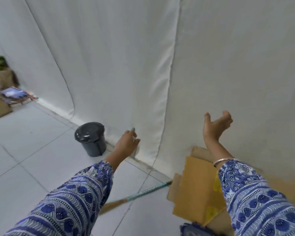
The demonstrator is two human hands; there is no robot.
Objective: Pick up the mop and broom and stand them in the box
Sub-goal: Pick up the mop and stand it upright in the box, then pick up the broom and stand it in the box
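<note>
Broom (pixel 143 193): green-patterned handle lying on the tiled floor (pixel 32 142), lower centre of frame, one end hidden behind the box (pixel 194 189). Box: brown cardboard, flaps up, lower right, against the white cloth backdrop (pixel 117 57). Left hand (pixel 128 142): centre, fingers curled at the cloth, something pale green at the fingertips; grasp cannot be told. Right hand (pixel 215 126): released, fingers spread, above the box. Dark lidded bin (pixel 91 138): left of centre.
</note>
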